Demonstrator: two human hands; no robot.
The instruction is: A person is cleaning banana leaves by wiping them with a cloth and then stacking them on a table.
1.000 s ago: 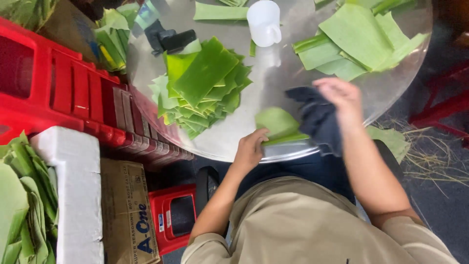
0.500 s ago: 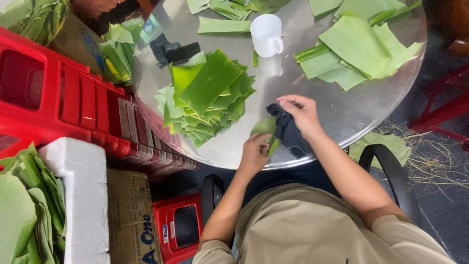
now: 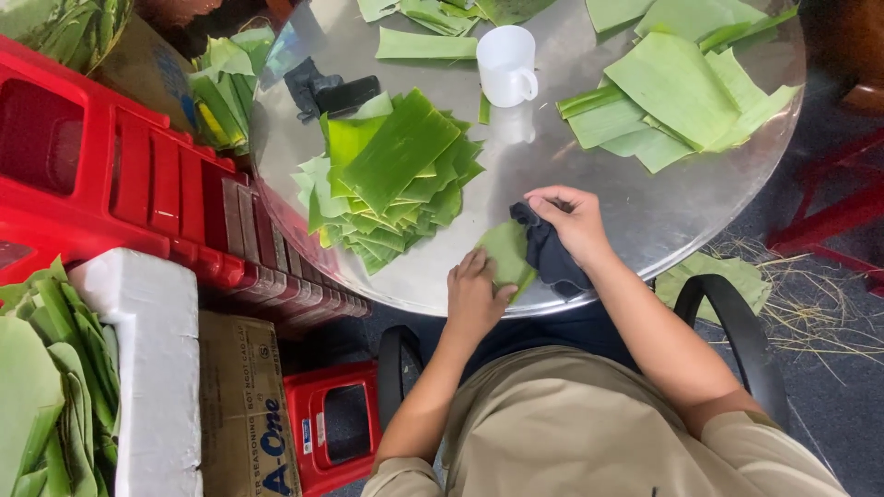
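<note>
Polished steel fills the head view: a round metal counter, its far rim cut off by the top edge, along with the leaf pieces lying up there. The person's face is out of sight; only forearms, lap and beige clothing show. The underside of the dark cloth is hidden by the fingers above it, and how much leaf lies beneath it cannot be made out.

Now the hands. The left hand lies flat and open at the near rim, fingers together, pressing down the near edge of a small green leaf piece. The right hand sits just beside it, fingers curled and bunched over the dark cloth, which rests on the right part of that same leaf piece. The two hands are close but not touching, the leaf between them.

Left of the leaf piece, a fanned stack of cut leaves rests on the counter. A white plastic cup stands upright further back, and larger leaf strips lie to the right. Red plastic crates press against the counter's left side, with a white foam box and a cardboard carton below.
</note>
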